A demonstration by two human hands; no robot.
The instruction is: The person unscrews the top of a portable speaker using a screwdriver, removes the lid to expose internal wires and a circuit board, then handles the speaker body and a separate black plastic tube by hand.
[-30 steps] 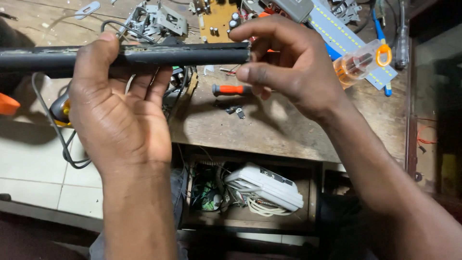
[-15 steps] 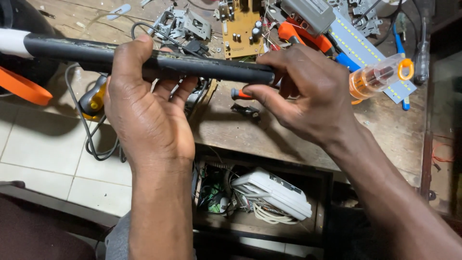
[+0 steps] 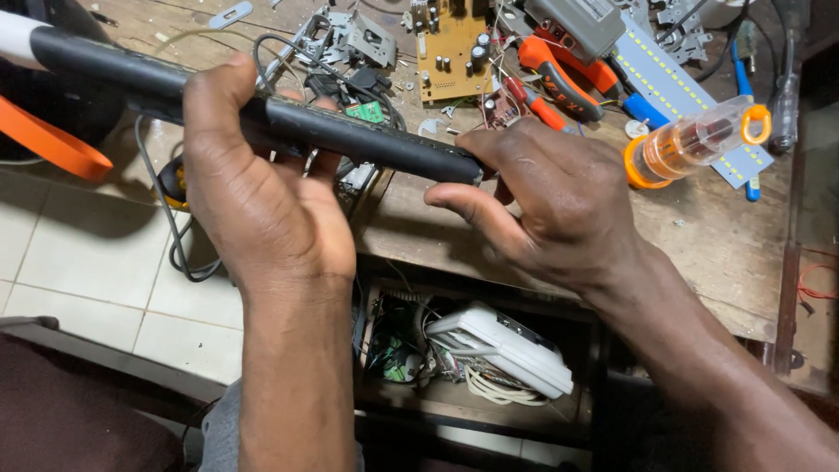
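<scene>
The head camera looks down on a long black tube [image 3: 350, 133], matt and faintly pebbled, held across the view above a cluttered wooden bench [image 3: 699, 245]. Compared with the two earlier views, the tube now slopes down from upper left to its end at the right hand, where before it lay nearly level, and more of its pale white end cap [image 3: 16, 37] shows at the far left. The right hand has also closed further round the tube's near end, which suggests the work at that end is going on rather than finished.

The left hand [image 3: 262, 210] wraps the middle of the tube, thumb over the top and fingers [image 3: 325, 162] curled under it in a firm, closed grip. The right hand [image 3: 559, 197] cups the tube's right end, its fingers [image 3: 476, 210] bent round the tip so that the end itself is hidden; whether they pinch anything small there cannot be told.

Beyond the right-hand fingers lies a clear plastic screwdriver handle with orange rings [image 3: 695, 140], smooth and round. Above the tube sit a tan circuit board [image 3: 450, 48] studded with dark capacitors, orange-handled pliers [image 3: 559, 79] and a white strip of small yellow lights [image 3: 673, 87]. An orange strap [image 3: 52, 144] curves at the far left. Below both hands an open bench compartment holds a white plastic box [image 3: 502, 350] among tangled wires.
</scene>
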